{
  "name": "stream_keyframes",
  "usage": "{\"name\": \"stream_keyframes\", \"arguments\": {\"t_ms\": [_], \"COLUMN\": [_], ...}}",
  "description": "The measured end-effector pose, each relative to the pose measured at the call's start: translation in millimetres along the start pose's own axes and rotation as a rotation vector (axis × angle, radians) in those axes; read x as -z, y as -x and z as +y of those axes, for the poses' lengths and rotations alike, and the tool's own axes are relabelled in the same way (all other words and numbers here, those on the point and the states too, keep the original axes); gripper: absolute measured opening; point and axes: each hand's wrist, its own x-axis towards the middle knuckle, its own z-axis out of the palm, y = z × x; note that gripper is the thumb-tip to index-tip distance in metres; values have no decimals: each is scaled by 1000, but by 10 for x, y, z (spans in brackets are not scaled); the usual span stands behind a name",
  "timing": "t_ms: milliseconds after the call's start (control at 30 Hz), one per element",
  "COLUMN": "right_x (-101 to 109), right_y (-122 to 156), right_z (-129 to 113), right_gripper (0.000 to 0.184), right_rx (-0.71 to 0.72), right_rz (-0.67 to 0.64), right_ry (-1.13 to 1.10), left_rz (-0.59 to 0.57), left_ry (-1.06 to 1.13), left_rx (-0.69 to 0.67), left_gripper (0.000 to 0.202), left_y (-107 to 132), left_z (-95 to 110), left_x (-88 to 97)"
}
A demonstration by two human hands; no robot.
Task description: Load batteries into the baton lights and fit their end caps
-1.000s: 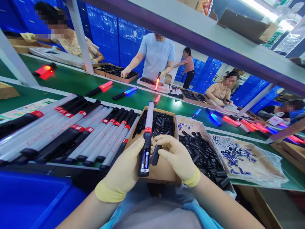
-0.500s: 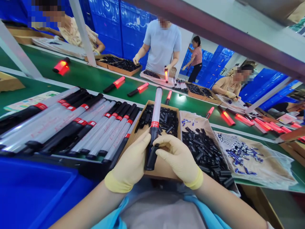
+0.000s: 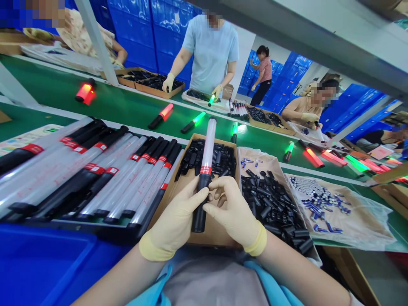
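Both my hands wear yellow gloves and grip one light baton (image 3: 207, 153) over a cardboard box (image 3: 174, 187) of black caps. My left hand (image 3: 174, 223) wraps the black handle from the left. From the right, my right hand (image 3: 234, 212) pinches the same handle with thumb and fingers. The baton has a red band and a pale unlit tube that points away from me. Its battery bay is closed, so the handle looks plain black.
A row of unlit batons (image 3: 95, 170) lies to the left above a blue bin (image 3: 38, 267). To the right sit a pile of black caps (image 3: 274, 208) and a bag of batteries (image 3: 321, 199). Lit batons ride the green belt (image 3: 127, 106). Other people work across it.
A second ago the handle's battery bay was open and my right hand held a black cover beside it. Now the cover sits on the handle and both hands grip it. The belt's batons glow green.
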Motion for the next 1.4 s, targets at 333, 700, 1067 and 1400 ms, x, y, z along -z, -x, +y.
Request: {"name": "stream_keyframes", "arguments": {"t_ms": [333, 700, 1067, 1400], "right_x": [6, 221, 1100, 1381], "right_y": [128, -403, -1928, -1769], "right_z": [-96, -7, 1781, 1914], "right_gripper": [25, 28, 28, 42], "right_rx": [235, 596, -166, -120], "right_rz": [-95, -306, -149, -180], "right_ry": [213, 712, 892, 938], "left_rz": [159, -4, 429, 1075], "left_ry": [-29, 352, -498, -1355], "left_rx": [46, 278, -78, -11], "left_gripper": [35, 53, 40, 52], "left_y": [-16, -125, 322, 386], "left_z": [21, 143, 453, 1873], "left_x": [31, 58, 893, 2039]}}
